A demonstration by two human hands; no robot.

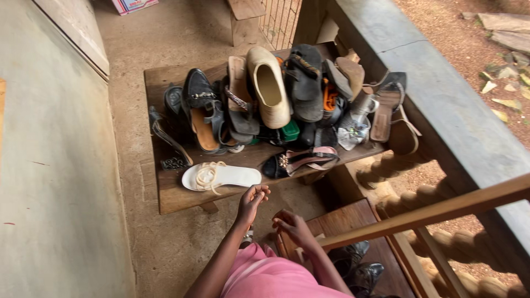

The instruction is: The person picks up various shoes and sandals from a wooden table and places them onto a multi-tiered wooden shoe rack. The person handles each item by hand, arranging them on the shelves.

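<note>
A: Which way does the white sandal (221, 176) lie?
B: Flat, long axis left to right along the front edge of the wooden bench (176, 198), strapped end to the left, just below the shoe pile (276, 99).
A: And the hands?
B: The left hand (251, 201) hovers just under the sandal, fingers loosely curled, holding nothing. The right hand (290, 223) sits beside it, half curled, also empty.
A: The surroundings?
B: Concrete floor (55, 165) at left; a wooden railing (441, 207) at right, dirt beyond.

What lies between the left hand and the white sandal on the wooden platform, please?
Nothing: in the head view, only bare platform edge separates the left hand from the white sandal.
</note>
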